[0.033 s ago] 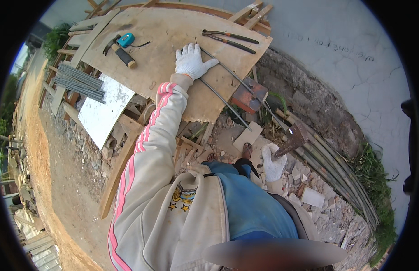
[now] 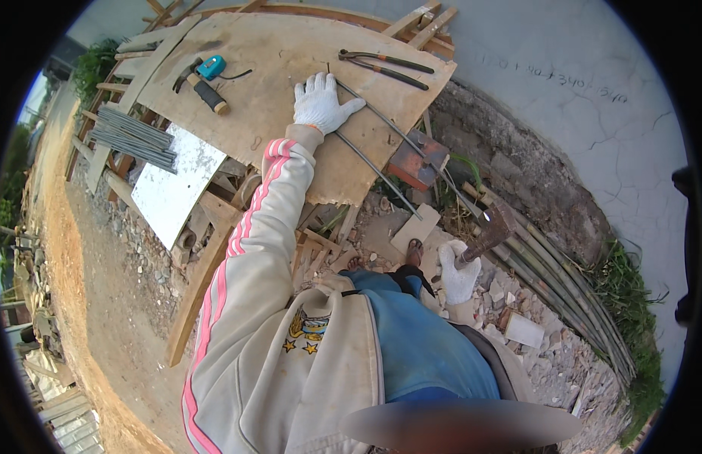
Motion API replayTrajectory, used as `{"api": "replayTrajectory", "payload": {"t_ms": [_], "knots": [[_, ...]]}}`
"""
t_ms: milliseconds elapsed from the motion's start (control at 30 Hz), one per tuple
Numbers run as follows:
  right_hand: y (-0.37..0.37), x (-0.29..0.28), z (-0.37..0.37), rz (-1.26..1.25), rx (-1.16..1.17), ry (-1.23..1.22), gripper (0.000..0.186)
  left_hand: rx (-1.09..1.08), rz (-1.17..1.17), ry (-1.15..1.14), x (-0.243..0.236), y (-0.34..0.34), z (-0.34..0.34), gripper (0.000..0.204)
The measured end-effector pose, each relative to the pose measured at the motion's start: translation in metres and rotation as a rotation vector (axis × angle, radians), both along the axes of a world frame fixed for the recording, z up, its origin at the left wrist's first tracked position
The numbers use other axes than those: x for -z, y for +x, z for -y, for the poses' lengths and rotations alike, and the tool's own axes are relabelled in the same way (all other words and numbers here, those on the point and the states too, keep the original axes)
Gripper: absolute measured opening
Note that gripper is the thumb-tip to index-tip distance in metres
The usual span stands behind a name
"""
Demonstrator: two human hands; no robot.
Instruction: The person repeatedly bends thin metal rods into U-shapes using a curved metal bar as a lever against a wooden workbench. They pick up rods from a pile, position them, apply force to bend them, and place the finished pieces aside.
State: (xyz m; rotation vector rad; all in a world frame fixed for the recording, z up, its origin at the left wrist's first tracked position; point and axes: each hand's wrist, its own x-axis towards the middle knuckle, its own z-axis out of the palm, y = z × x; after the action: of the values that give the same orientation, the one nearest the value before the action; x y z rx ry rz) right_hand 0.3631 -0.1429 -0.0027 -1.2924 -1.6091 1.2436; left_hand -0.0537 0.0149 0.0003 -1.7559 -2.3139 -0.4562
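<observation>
Steel rod [image 2: 377, 174], slim, straight and dull grey, slants across the counter [image 2: 260, 98] from the edge of our left hand [image 2: 321, 104], the nearer one, down rightward past the rim; that hand lies flat, thumb spread, while our right hand [image 2: 457, 274] wraps a rusty metal tool [image 2: 489, 236].

Soft daylight; glare on white board [image 2: 177, 185]; edges bowed, corners black.
</observation>
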Motion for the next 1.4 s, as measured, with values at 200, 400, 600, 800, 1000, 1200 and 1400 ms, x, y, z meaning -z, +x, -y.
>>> {"api": "replayTrajectory", "payload": {"t_ms": [200,400,600,800,1000,1200,1400], "knots": [[0.027,-0.025,-0.022,0.067,0.032,0.197,0.031,-0.05,-0.016,-0.073,-0.009,0.008,0.001,0.111],[0.082,-0.069,-0.054,0.232,-0.05,-0.019,0.033,-0.101,-0.049,-0.047,-0.007,0.021,-0.002,0.118],[0.112,-0.081,-0.121,0.426,-0.34,-0.002,0.03,-0.109,-0.17,-0.009,0.0,0.018,-0.001,0.116],[0.124,-0.084,-0.208,0.647,-0.675,0.097,0.033,-0.13,-0.167,-0.074,-0.01,0.025,0.003,0.111],[0.103,-0.082,-0.278,0.612,-0.951,0.121,0.032,-0.217,0.102,-0.136,-0.042,0.047,0.013,0.093],[0.079,-0.073,-0.325,0.666,-1.114,0.149,0.033,-0.227,0.242,-0.132,-0.055,0.057,0.016,0.103],[0.06,-0.081,-0.345,0.713,-1.214,0.264,0.034,-0.206,0.214,-0.114,-0.049,0.051,0.015,0.099]]}}
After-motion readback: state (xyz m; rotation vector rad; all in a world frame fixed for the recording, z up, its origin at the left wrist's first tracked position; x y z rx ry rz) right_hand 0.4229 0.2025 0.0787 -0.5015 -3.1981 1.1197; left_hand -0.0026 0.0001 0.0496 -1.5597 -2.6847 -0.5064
